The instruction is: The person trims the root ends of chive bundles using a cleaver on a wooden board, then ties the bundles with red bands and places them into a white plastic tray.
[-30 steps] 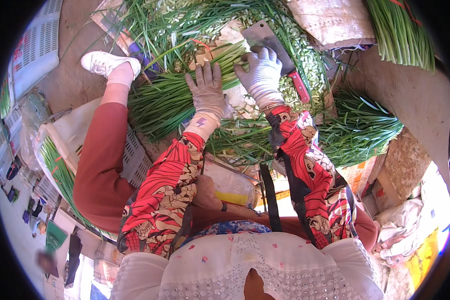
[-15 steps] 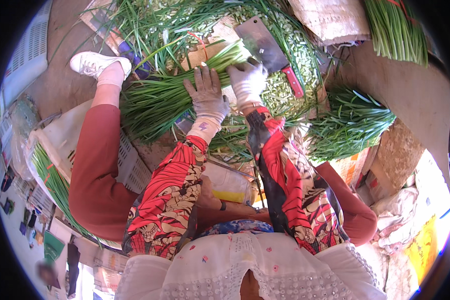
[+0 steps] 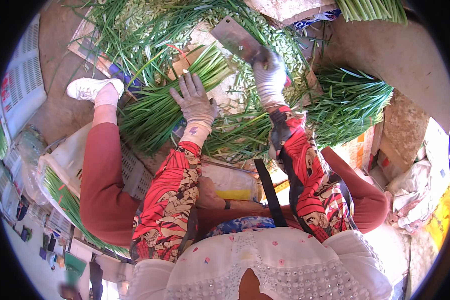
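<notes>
Chives (image 3: 175, 97): long green bundle flat on the cutting board (image 3: 225, 95), looks light, floppy, easy to bruise
Left hand (image 3: 195, 102): gloved, grip spread flat, pinning the bundle
Right hand (image 3: 270, 75): grip wrapped tight round the cleaver (image 3: 235, 37) handle, blade raised
Best hold: probably palm mid-bundle, well clear of cut ends

one cleaver (image 3: 233, 37), two gloved hands, one white shoe (image 3: 87, 88), one white crate (image 3: 22, 85), several bunches of green chives

cleaver (image 3: 237, 37) right of chive bundle (image 3: 170, 100), shoe (image 3: 87, 87) left.
</notes>
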Motion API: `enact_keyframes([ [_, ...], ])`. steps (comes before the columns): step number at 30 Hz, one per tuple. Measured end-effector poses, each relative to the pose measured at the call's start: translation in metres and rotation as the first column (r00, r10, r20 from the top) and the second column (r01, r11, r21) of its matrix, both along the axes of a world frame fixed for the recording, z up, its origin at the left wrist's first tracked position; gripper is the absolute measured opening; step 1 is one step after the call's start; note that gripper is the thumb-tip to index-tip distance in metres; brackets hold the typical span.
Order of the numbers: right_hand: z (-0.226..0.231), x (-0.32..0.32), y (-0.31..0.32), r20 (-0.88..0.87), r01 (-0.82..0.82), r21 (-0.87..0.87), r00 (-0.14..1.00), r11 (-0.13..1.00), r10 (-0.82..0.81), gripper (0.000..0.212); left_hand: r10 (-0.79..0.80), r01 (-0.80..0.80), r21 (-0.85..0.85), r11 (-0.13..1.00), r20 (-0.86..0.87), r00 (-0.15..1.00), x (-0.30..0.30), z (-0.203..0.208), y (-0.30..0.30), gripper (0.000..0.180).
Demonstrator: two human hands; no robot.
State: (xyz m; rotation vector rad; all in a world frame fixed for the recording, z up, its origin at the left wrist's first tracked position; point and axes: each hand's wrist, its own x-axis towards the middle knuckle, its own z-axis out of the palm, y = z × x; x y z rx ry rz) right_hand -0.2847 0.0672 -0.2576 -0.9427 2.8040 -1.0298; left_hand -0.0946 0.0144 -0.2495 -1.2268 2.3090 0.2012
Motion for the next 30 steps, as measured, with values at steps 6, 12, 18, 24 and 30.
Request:
enact_keyframes([
  [6,-0.002,0.018,0.007,0.531,0.176,0.000,0.834,0.984,-0.149,0.024,0.026,-0.026,-0.006,1.000,-0.048,0.999,-0.018,0.019,-0.015,0.120],
  [12,-0.009,0.006,0.041,0.448,0.152,0.018,0.882,0.988,-0.144,0.037,-0.053,0.055,0.014,0.998,-0.142,0.988,-0.049,0.012,-0.061,0.129],
  [18,-0.008,-0.027,0.055,0.028,-0.036,0.549,0.999,0.835,0.024,0.058,-0.082,0.032,0.186,0.982,0.268,0.960,-0.097,0.018,-0.067,0.130],
  [24,-0.007,-0.064,0.031,0.227,-0.302,0.755,0.953,0.582,0.200,0.049,-0.053,0.041,0.053,0.998,0.246,0.968,-0.099,-0.002,-0.057,0.122],
  [30,0.018,-0.080,0.019,0.978,-0.604,0.181,0.193,0.776,-0.078,0.051,-0.008,-0.003,0.108,0.994,0.096,0.995,-0.086,-0.009,-0.071,0.100],
])
